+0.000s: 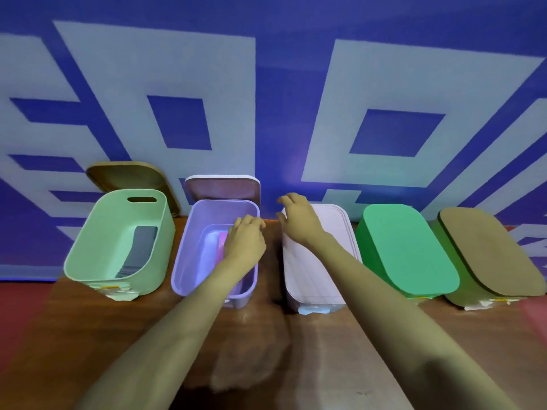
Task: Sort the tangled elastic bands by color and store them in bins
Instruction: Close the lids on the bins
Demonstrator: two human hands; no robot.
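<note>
Hands apart. The left hand (245,241) hangs over the open lilac bin (183,261), fingers curled; cannot tell if it pinches anything. Pink bands (222,244) lie on the bin floor beneath it. The right hand (299,220), fingers spread, touches the neighbouring closed bin's pale lid (319,261). Likely step: depositing pink. Next: grip the lid's rim and lift.

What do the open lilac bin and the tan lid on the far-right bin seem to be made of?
Lilac bin: probably moulded plastic, smooth, slightly glossy; thin rounded rim, soft highlights on its inner walls. Tan lid: matte and flat with a darker edge; maybe bamboo, fibreboard or plastic, as blur hides any grain.
</note>
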